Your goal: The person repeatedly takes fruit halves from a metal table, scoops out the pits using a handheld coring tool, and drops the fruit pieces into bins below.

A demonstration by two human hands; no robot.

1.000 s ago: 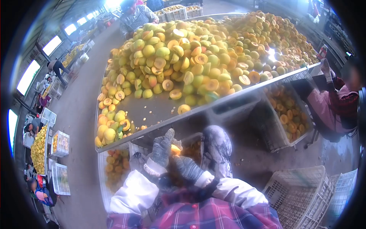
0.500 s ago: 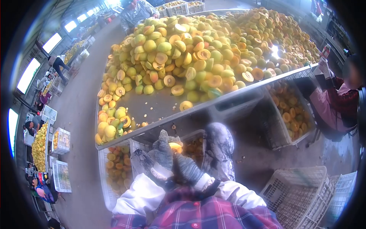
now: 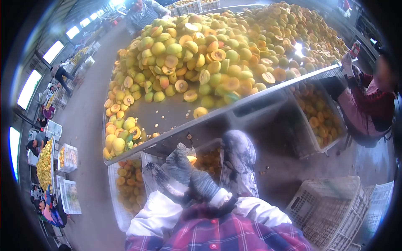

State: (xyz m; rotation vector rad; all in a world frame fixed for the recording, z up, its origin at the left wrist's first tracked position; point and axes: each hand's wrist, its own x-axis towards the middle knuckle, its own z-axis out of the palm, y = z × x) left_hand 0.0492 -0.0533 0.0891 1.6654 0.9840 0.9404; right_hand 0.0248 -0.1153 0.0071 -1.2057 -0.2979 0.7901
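Observation:
Both my hands wear grey knitted gloves and meet above my lap, below the table's near edge. My left hand is closed around a yellow-orange peach, of which only a small part shows past the glove. My right hand presses against it from the lower right with curled fingers. What those fingers hold, if anything, is hidden. Just beyond my left fingertips, a small brown thing shows at the table edge, too small to name. Halved and whole peaches lie heaped on the metal table.
Crates of peaches stand beneath the table edge, and another full crate is at right. An empty crate lies lower right. A co-worker sits at right, another person stands beyond the table. More workers and crates line the left.
Less of the peach shows between my hands now, and my right hand has come closer to my left. The whole view has shifted slightly.

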